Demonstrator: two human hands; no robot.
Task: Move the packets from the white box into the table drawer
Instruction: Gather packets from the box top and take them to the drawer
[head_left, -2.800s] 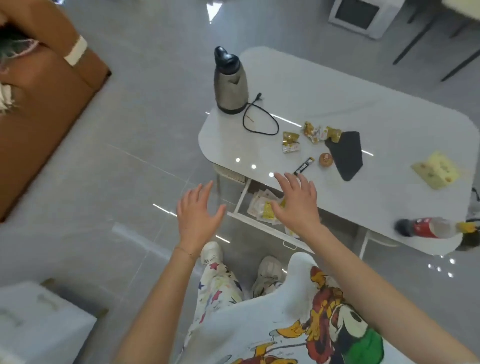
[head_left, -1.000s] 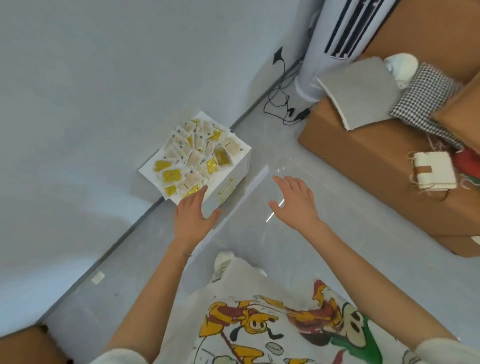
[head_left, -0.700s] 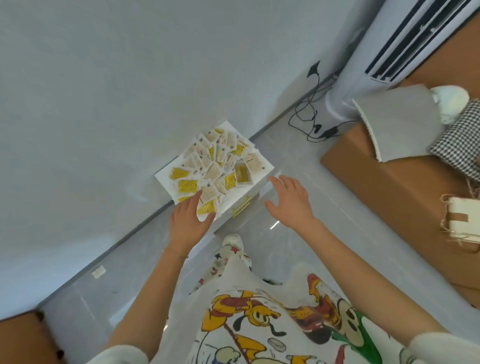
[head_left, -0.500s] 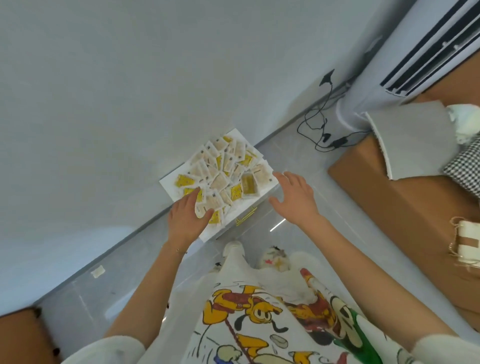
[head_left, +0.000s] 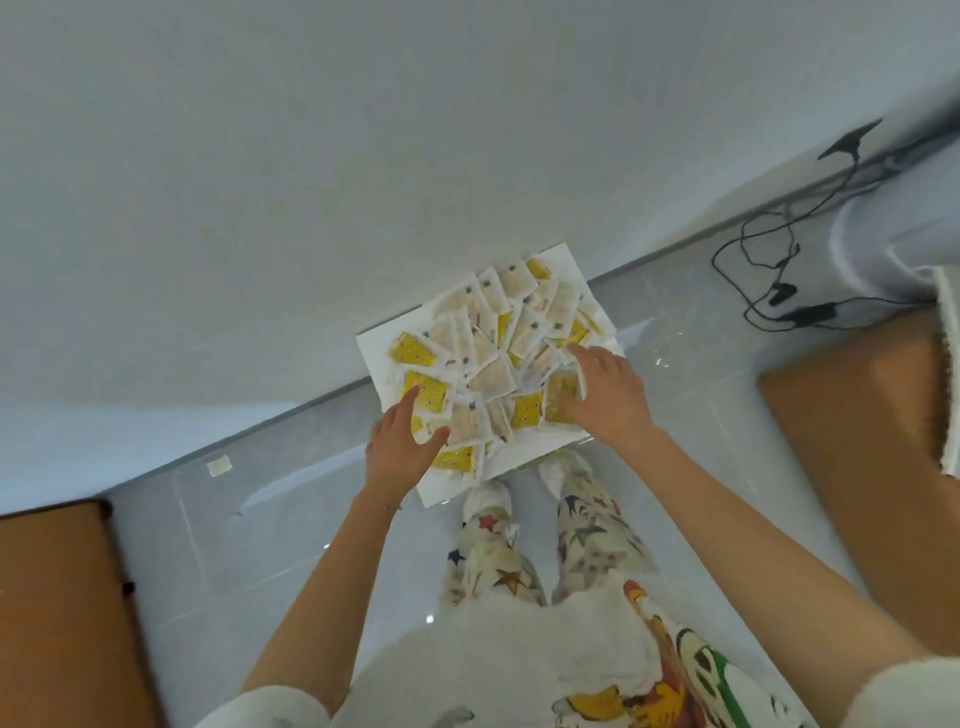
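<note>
The white box (head_left: 524, 465) stands on the floor against the wall, just in front of my feet. Several yellow and pale packets (head_left: 493, 343) lie heaped over its top. My left hand (head_left: 402, 447) rests with spread fingers on the packets at the near left corner and holds nothing. My right hand (head_left: 605, 397) reaches over the right side of the heap, fingers stretched onto the packets. A yellowish packet (head_left: 561, 397) sits against its thumb, and I cannot tell whether it is gripped. The table and its drawer are out of view.
Brown sofa parts flank me at the lower left (head_left: 57, 613) and at the right (head_left: 862, 441). Black cables (head_left: 774, 270) trail on the floor beside a white standing unit (head_left: 893, 234) at the far right. A grey wall rises behind the box.
I have stepped up to the box and now look straight down on it. My right hand has moved from beside the box onto the packets. My left hand stays on the near packets.
</note>
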